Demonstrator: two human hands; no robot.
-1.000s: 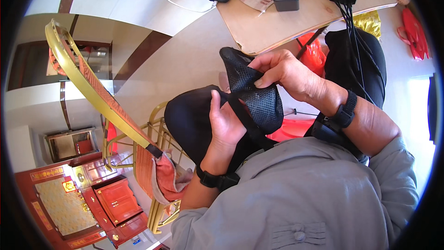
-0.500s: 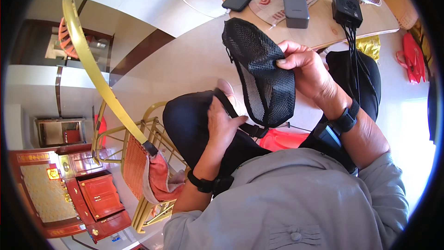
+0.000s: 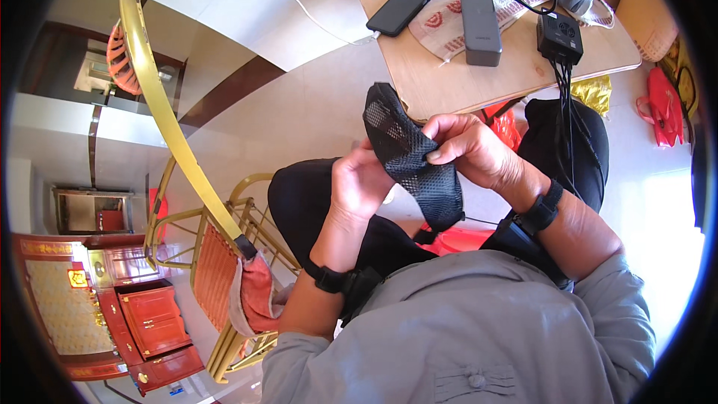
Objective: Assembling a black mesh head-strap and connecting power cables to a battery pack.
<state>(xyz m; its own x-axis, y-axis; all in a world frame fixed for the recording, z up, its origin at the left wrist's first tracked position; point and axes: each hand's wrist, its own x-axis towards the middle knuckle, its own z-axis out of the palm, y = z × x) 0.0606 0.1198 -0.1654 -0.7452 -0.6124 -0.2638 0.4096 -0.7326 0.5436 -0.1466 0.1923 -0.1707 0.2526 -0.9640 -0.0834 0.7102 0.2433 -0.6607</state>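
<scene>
A black mesh pouch (image 3: 415,153) hangs between my hands above my lap, its long side tilted from upper left to lower right. My right hand (image 3: 482,151) pinches its upper right edge between thumb and fingers. At the pouch's left side, my left hand (image 3: 357,183) grips it, with its fingertips partly hidden behind the mesh. A piece of dark strap shows below the pouch's lower end. Both of my wrists wear black bands.
Ahead, a wooden table (image 3: 516,78) carries a phone (image 3: 404,7), a grey power bank (image 3: 481,28), a patterned cloth (image 3: 441,26) and a black box (image 3: 559,36) with cables running down by my right knee. A gold-framed chair (image 3: 217,269) stands left. Red bags (image 3: 662,108) lie right.
My left hand has left the strap and moved up to the pouch. The pouch has come lower and is folded narrower, while my right hand keeps its pinch slightly lower.
</scene>
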